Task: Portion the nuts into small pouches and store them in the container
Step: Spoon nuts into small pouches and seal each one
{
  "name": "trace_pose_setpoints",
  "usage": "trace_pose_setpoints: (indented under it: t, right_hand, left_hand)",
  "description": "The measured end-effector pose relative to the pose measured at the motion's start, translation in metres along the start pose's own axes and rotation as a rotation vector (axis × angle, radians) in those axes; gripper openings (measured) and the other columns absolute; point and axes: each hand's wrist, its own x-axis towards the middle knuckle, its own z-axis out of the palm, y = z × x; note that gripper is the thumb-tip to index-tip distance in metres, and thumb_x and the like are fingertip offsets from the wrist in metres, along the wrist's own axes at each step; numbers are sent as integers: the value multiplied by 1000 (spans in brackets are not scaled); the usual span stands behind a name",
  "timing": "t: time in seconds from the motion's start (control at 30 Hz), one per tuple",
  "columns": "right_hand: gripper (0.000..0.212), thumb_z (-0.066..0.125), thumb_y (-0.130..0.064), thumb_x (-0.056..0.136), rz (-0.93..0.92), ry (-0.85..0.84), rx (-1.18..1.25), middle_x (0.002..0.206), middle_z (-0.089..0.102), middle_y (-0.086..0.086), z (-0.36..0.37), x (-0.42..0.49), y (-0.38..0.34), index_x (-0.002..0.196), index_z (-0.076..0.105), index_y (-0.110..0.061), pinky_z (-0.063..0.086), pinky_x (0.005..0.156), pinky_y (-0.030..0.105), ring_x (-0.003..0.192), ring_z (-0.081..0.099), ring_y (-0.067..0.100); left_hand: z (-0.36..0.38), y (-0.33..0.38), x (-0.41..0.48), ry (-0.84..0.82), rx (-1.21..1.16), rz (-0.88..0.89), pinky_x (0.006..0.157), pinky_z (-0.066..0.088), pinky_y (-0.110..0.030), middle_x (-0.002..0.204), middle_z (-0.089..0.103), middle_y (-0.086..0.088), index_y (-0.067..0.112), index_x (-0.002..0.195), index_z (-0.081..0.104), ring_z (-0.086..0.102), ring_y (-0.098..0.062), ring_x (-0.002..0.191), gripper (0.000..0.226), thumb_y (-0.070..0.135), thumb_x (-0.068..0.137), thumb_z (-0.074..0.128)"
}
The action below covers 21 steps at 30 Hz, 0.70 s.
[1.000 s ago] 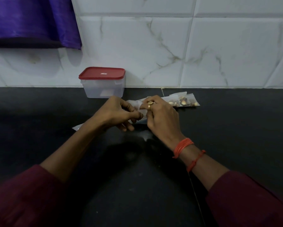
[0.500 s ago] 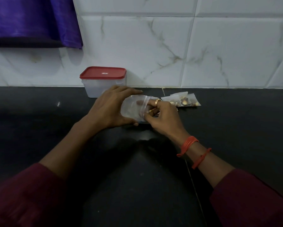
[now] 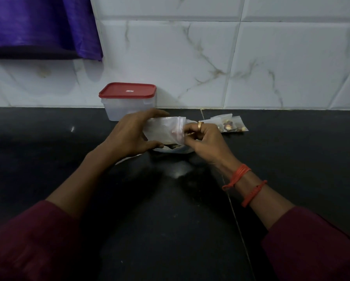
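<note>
A person holds one clear plastic pouch (image 3: 162, 128) just above a black counter (image 3: 291, 179), near its back edge. The left hand (image 3: 131, 134) grips the pouch's body, fingers over the top and thumb beneath. The right hand (image 3: 205, 141) pinches its mouth end, where a pinkish strip runs across the film. Under the pouch a second, crumpled clear bag (image 3: 176, 150) lies on the counter, its contents too dim to tell. Just right of the hands, at least two small filled pouches (image 3: 232, 125) overlap flat on the counter, brown and pale nuts (image 3: 227, 126) showing through. A single rectangular translucent container (image 3: 117, 110) stands at the back edge against white marble-veined tiles (image 3: 190, 57), closed by a red lid (image 3: 127, 90) whose small label cannot be read. One gold ring (image 3: 200, 125) and two orange thread bands (image 3: 239, 175) mark the right hand and wrist. Purple cloth (image 3: 38, 23) hangs at upper left.
</note>
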Motion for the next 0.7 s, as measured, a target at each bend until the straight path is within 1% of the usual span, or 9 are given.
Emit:
trace_pose_setpoints:
  t: [0.07, 0.1, 0.2, 0.27, 0.33, 0.4, 0.47, 0.6, 0.7]
  right_hand:
    - [26, 75, 3, 83, 7, 1, 6, 88, 72, -2, -1, -1, -1, 102, 74, -14, 58, 78, 29, 77, 66, 12]
    - [30, 77, 1, 81, 12, -2, 6, 92, 73, 0, -2, -1, -1, 107, 74, -14, 60, 79, 31, 77, 68, 14]
    - [35, 83, -9, 80, 13, -14, 14, 101, 76, 6, -2, -2, -1, 113, 73, -12, 61, 84, 35, 86, 74, 19]
    - [32, 83, -16, 81, 16, -15, 15, 99, 77, 2, -1, -3, -2, 112, 75, -14, 61, 87, 35, 89, 75, 14]
    - [30, 83, -22, 82, 14, -19, 3, 97, 78, 1, 0, -4, -2, 110, 76, -14, 60, 87, 35, 88, 74, 10]
    - [29, 82, -27, 82, 6, -13, -31, 96, 78, 1, 2, -5, -2, 108, 77, -15, 60, 87, 36, 89, 74, 11]
    - [26, 81, -27, 83, -21, 1, -76, 101, 76, 0, 4, -5, -1, 107, 78, -17, 58, 88, 34, 92, 72, 11]
    - [15, 72, -19, 91, -118, 47, -69, 107, 72, -1, 1, -2, 2, 104, 78, -23, 53, 84, 21, 96, 66, 9]
    - [16, 68, -20, 93, -132, 164, -118, 104, 70, -3, -8, 2, 7, 103, 77, -28, 54, 77, 21, 87, 65, 9]
  left_hand:
    - [-3, 1, 1, 14, -127, -37, 84, 55, -21, 130, 56, 8, 29, 138, 49, 59, -7, 107, 88, 34, 61, 92]
    - [-4, 1, 1, 19, -116, -42, 88, 54, -25, 134, 54, 5, 28, 140, 47, 56, -8, 110, 92, 39, 60, 91]
    - [-2, 7, 1, 10, 120, 15, 106, 36, -43, 146, 45, -3, 27, 146, 44, 41, -24, 131, 99, 58, 61, 84]
    - [2, 13, 1, 9, 208, 78, 109, 31, -44, 147, 46, -2, 25, 145, 45, 40, -25, 134, 92, 61, 67, 80]
    - [5, 19, 1, 40, 212, 127, 106, 33, -43, 141, 54, 0, 23, 141, 52, 46, -23, 129, 82, 63, 72, 71]
    - [7, 23, 1, 64, 221, 150, 102, 36, -42, 134, 60, 3, 23, 136, 57, 51, -22, 123, 75, 65, 75, 63]
    - [8, 24, 1, 74, 239, 152, 99, 37, -42, 130, 63, 2, 22, 134, 60, 53, -22, 119, 71, 64, 76, 62]
    - [5, 20, 1, 90, 172, 74, 97, 36, -38, 127, 65, -3, 17, 133, 60, 54, -24, 116, 74, 61, 74, 67]
    - [1, 17, 0, 129, 55, -21, 90, 42, -34, 123, 67, -1, 18, 133, 60, 58, -20, 107, 81, 65, 69, 73]
